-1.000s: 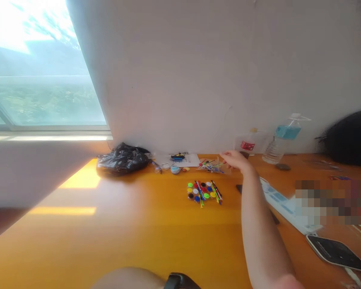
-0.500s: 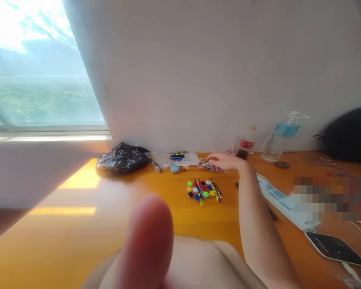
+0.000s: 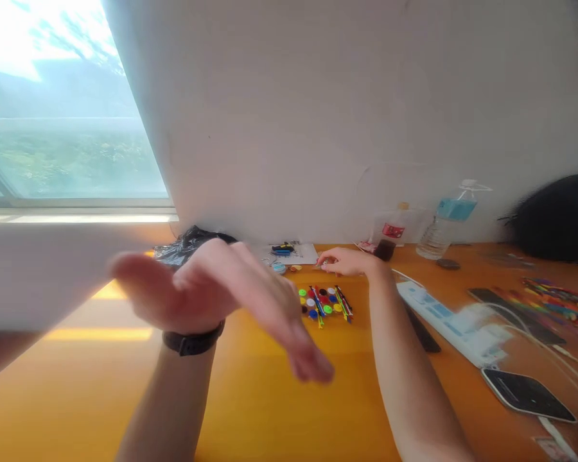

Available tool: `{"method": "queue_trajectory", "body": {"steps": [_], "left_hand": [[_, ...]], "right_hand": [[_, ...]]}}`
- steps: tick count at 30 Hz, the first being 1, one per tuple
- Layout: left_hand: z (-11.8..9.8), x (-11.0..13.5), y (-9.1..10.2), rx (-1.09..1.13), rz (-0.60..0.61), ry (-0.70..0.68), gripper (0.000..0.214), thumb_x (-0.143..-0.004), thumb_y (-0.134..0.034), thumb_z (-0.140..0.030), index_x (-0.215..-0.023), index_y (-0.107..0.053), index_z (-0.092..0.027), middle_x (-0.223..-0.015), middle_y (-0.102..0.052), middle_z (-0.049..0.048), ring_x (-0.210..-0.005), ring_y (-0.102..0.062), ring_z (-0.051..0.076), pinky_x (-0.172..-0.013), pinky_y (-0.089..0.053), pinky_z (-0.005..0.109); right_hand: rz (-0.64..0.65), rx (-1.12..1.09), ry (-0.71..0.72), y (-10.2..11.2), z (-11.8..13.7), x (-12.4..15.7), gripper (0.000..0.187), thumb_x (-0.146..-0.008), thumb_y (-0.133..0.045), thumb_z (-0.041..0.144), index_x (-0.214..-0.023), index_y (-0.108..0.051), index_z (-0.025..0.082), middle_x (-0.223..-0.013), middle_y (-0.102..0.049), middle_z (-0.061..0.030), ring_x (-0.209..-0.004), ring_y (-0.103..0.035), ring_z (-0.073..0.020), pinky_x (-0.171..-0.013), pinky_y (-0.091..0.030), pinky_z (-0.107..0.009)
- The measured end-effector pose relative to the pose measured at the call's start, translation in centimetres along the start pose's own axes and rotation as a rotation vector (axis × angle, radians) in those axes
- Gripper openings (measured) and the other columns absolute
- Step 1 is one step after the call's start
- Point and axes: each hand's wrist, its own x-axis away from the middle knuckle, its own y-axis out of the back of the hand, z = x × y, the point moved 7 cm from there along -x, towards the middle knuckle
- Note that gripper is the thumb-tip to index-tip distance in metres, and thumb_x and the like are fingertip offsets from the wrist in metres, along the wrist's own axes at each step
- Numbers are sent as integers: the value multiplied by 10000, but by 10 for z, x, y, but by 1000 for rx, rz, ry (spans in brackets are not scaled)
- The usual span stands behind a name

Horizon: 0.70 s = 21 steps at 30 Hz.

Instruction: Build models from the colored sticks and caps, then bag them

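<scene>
Close to the camera, my left hand is raised above the table, fingers stretched out and apart, with nothing in it. It wears a dark wristband. My right hand reaches to the back of the table, with its thumb and fingers curled together at a small item whose kind cannot be made out. Just in front of that hand lie several coloured round discs and thin coloured plastic sticks. My left hand partly covers the black plastic bag behind it.
A white paper with small tools lies by the wall, beside a round tin. To the right are a power strip with cables, a phone-like device, a water bottle, a black bag and a multicoloured pile.
My left hand has gone from a blurred thumb near the lens to fully visible, turned and spread. My right hand has moved slightly left, and its fingers have curled in.
</scene>
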Motion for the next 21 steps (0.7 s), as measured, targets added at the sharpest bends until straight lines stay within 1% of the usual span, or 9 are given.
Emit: {"method": "queue_trajectory", "body": {"steps": [3,5,7,10,13,14,16,18,21], "left_hand": [[21,-30,-20,12,76,33,542,-1005,-465,-626,-1138,-780,-207,-1045,-794,101,-981,-754,273,-776,-617,362],[53,-42,-38,-118,97,77,340,-993,-569,-455,-1088,-784,-208,-1034,-795,64,-903,-737,206,-780,-580,301],[97,-46,-63,-266,180,130,217,-949,-606,-295,-1005,-792,-198,-934,-796,43,-827,-714,174,-753,-543,266],[164,-38,-101,-389,345,182,228,-886,-579,-141,-942,-795,-187,-868,-784,40,-771,-685,163,-717,-504,248],[209,-24,-127,-418,428,221,308,-831,-628,-114,-1088,-784,-182,-1057,-780,76,-850,-680,180,-742,-493,242],[219,-19,-134,-402,450,241,344,-826,-636,-116,-1133,-776,-186,-1094,-772,80,-852,-676,177,-732,-485,232],[230,-11,-144,-389,478,252,349,-829,-630,-113,-1133,-782,-193,-979,-774,54,-795,-659,157,-692,-457,212],[235,-5,-151,-385,487,257,327,-832,-605,-103,-1086,-794,-183,-850,-749,27,-728,-627,132,-651,-423,198],[240,-3,-154,-392,473,255,290,-831,-589,-116,-1021,-801,-174,-777,-709,12,-684,-578,121,-612,-383,206]], "right_hand": [[65,69,-1,-11,10,-9,248,-858,-742,334,-1082,-794,239,-1105,-763,-36,-913,-707,-212,-811,-505,-245],[127,101,-27,-23,12,-17,267,-819,-783,328,-1071,-798,241,-1080,-765,-45,-929,-710,-219,-801,-505,-247],[186,119,-74,-36,12,-26,289,-810,-785,304,-1093,-790,248,-1030,-769,-44,-907,-710,-216,-763,-498,-250],[194,139,-135,-51,9,-37,330,-793,-774,232,-1121,-768,269,-984,-768,-29,-879,-702,-205,-734,-483,-253],[211,150,-161,-62,6,-44,325,-753,-806,211,-1073,-774,261,-941,-761,-32,-848,-691,-209,-721,-478,-265],[227,149,-162,-66,5,-45,311,-741,-822,214,-1046,-779,254,-921,-758,-32,-835,-688,-209,-717,-476,-266],[240,141,-164,-70,3,-46,283,-722,-844,216,-996,-784,246,-880,-749,-26,-809,-680,-202,-701,-469,-259],[223,128,-174,-72,0,-47,243,-719,-838,200,-952,-783,240,-842,-740,-20,-779,-675,-191,-667,-457,-244],[207,113,-192,-75,-2,-49,190,-722,-830,204,-903,-780,232,-797,-732,-17,-742,-671,-181,-619,-442,-230]]}}
